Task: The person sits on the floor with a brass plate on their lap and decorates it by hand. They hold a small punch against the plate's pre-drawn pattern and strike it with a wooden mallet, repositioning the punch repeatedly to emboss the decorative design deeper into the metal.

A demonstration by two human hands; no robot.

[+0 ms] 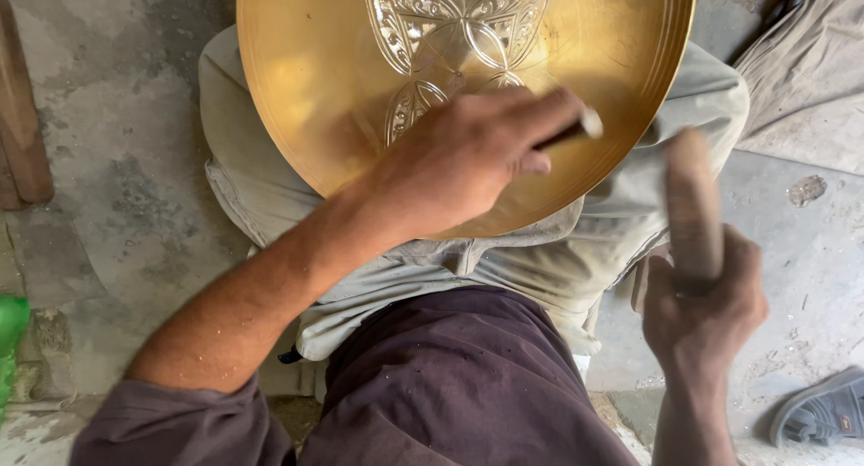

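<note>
A large round brass plate (297,79) rests on my lap, engraved with a leaf-and-petal pattern (459,34) near its middle. My left hand (459,160) lies over the plate's lower part and grips a thin metal chisel (576,129) whose tip points right, toward the plate's surface. My right hand (702,313) is off the plate at the lower right, closed around a thick wooden mallet (693,205) held upright and blurred by motion.
I sit on a rough concrete floor (117,160). A wooden piece (22,115) lies at the left edge, something green (11,331) at lower left, a grey sandal (823,416) at lower right, and a cloth (810,61) at upper right.
</note>
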